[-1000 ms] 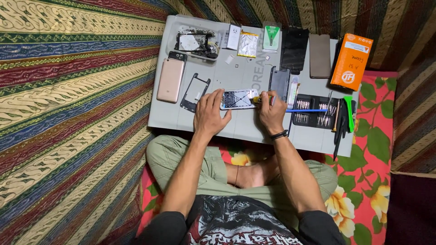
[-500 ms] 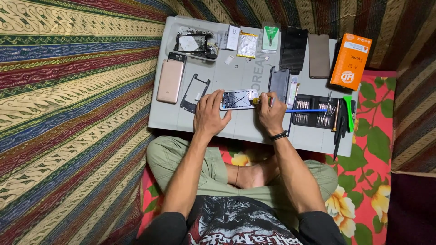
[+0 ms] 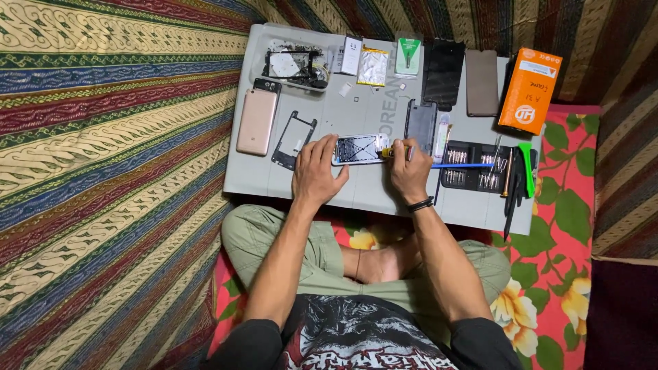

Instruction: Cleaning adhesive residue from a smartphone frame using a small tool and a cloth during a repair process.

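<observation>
You brace an opened phone flat on the grey work mat while your other hand works a tool at its edge.

Your left hand [image 3: 317,171] lies spread, fingers pinning the opened phone [image 3: 361,148] so it cannot slide; your right hand [image 3: 409,173] is closed round a yellow-handled screwdriver [image 3: 395,152], tip at the phone's right end. The phone lies mid-mat [image 3: 356,195], backless, with its pale inner frame showing. Beyond it, a bit set [image 3: 473,166], a pink phone [image 3: 257,122] and an orange box [image 3: 529,90].
</observation>
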